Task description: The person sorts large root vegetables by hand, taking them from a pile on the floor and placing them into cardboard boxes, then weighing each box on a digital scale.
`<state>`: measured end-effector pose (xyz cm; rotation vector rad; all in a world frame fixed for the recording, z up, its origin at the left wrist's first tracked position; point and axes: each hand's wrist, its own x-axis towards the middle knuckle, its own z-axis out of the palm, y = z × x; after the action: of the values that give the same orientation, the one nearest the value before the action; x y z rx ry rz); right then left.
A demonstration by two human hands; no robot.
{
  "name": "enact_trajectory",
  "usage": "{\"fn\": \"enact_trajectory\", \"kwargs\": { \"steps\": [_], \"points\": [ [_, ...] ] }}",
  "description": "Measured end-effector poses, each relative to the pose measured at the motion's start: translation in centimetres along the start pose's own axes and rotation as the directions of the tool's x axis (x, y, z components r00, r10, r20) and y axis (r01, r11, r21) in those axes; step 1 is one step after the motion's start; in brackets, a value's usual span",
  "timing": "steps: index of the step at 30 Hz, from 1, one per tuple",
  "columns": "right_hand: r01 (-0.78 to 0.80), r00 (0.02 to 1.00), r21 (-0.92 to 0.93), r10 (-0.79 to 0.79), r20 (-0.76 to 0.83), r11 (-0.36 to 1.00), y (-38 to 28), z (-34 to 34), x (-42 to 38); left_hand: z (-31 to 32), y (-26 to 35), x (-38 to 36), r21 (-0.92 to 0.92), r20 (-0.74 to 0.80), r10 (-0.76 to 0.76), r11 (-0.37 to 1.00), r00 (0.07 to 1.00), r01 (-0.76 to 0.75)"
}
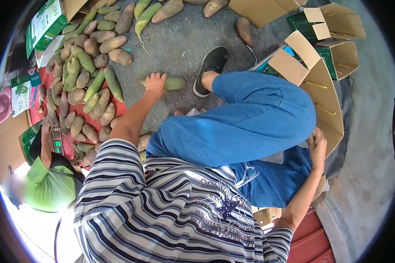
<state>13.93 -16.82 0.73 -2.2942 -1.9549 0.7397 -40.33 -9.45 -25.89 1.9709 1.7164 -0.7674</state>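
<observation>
My left hand (155,84) is closed round a green radish (174,83) that lies on the dark floor, its green end showing beyond my fingers. Beside my right knee, my right hand (318,147) has its fingers curled at the edge of a tall open cardboard box (331,96); the fingertips are partly hidden. To the left of my left hand is a big heap of radishes (81,74), many coated in brown soil, partly on a red sheet (119,105).
My shoe (210,70) stands just past the held radish. A loose radish (244,30) lies near open green-and-brown boxes (338,57) at the right. At the far left are a pink fan (1,105), a scale with a lit display (57,142) and another person in a green shirt (50,186).
</observation>
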Motion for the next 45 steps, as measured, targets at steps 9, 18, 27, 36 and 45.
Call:
{"fn": "enact_trajectory", "kwargs": {
  "steps": [9,18,27,36,45],
  "points": [
    [0.027,1.000,0.022,-0.027,-0.008,0.999,1.2,0.7,-0.4,6.2,-3.2,0.8,-0.668,-0.095,-0.263,0.732,0.960,0.134],
    [0.040,0.997,0.034,-0.038,-0.061,0.999,1.4,1.1,-0.6,5.6,-18.8,10.1,-0.959,-0.045,-0.827,0.193,0.560,0.207],
    [0.039,0.999,0.039,-0.038,-0.033,0.998,1.6,1.0,-0.5,4.1,-19.1,11.7,-0.899,0.437,-0.744,-0.382,0.506,0.215],
    [0.046,0.999,0.007,-0.046,-0.009,0.999,2.8,1.1,-0.6,7.3,-17.8,10.9,-0.888,-0.045,-0.791,0.312,0.610,0.338],
    [0.058,0.998,-0.004,-0.058,-0.011,0.998,0.4,0.4,-0.3,4.6,-6.7,1.8,-0.595,-0.179,-0.425,0.765,0.887,0.246]
  ]
}}
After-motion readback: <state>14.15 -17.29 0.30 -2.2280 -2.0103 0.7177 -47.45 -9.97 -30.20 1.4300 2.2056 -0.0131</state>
